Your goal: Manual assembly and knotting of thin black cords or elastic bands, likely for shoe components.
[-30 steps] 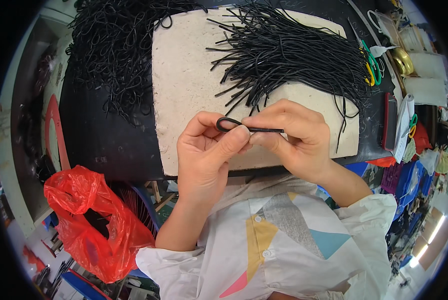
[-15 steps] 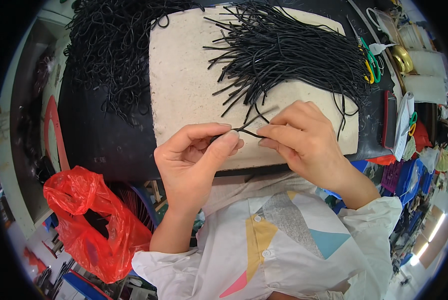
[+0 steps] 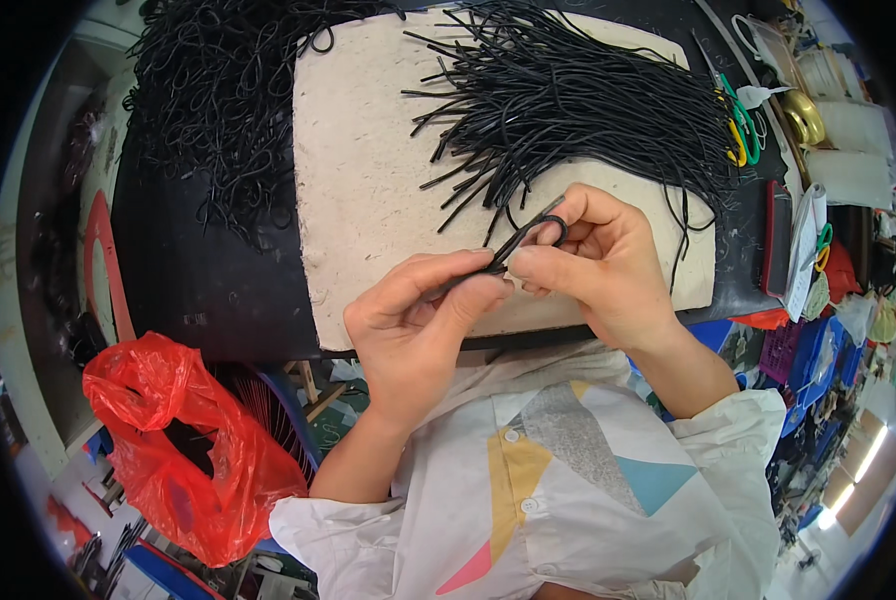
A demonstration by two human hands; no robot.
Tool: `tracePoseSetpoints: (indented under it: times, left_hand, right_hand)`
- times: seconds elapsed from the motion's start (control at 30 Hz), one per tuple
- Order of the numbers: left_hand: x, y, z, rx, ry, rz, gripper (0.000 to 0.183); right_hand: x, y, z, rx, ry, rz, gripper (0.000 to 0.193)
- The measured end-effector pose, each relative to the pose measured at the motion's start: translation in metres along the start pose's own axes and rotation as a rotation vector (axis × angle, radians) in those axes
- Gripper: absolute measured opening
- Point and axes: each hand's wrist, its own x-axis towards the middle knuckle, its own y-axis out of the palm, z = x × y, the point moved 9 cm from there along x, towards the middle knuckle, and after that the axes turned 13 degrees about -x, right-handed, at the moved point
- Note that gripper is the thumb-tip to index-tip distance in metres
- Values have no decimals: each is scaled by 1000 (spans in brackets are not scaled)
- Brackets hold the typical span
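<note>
The left forearm and right forearm lean toward each other. The left hand pinches with thumb and index finger, pointing to the right. Just beside it, the right hand stretches its thumb leftward, its index finger curled.

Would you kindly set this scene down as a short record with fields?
Left hand: pinches a black cord
Right hand: grips that cord where it curls
Board: pale, partly covered by a bundle of black cords
Pile: looped black cords, mostly left of the board, on the dark tabletop
Bag: red plastic, lower left
Handles: green and yellow, near the bundle's right end
</note>
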Motion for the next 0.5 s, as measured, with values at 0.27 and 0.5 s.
tracePoseSetpoints:
  times: [0.27, 0.5]
  left_hand:
    - [-10, 5, 34, 284, -412, 204, 14]
    - [-15, 4, 24, -110, -532, 76, 12]
  right_hand:
    - [4, 22, 51, -740, -446, 124, 38]
    - [21, 5, 50, -400, -172, 66, 9]
